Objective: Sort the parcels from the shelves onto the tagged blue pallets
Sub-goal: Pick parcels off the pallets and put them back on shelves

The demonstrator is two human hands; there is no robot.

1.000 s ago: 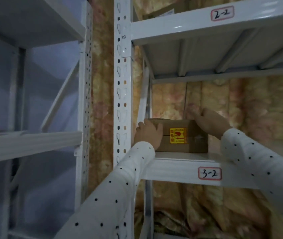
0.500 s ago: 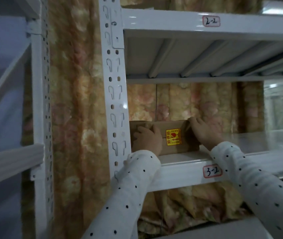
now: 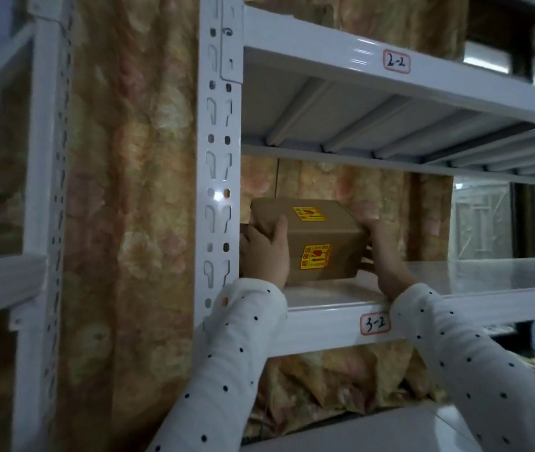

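Observation:
A brown cardboard parcel (image 3: pixel 320 238) with two yellow and red stickers is tilted toward me at the left end of the white shelf (image 3: pixel 331 324) tagged 3-2. My left hand (image 3: pixel 264 252) grips its left side, thumb across the top front edge. My right hand (image 3: pixel 378 256) holds its right side, fingers curled behind the far corner. Both arms wear white sleeves with black dots. The parcel's front bottom edge looks just above the shelf board.
A white perforated upright (image 3: pixel 219 158) stands right beside my left hand. The shelf tagged 2-2 (image 3: pixel 396 62) hangs close above. A floral curtain (image 3: pixel 129 207) covers the wall behind. Another white rack (image 3: pixel 41 190) stands to the left. The 3-2 board runs off to the right.
The parcel has tipped forward and risen at its back, so its top face with a second sticker now shows. Both hands have kept their hold. The view has shifted right and closer.

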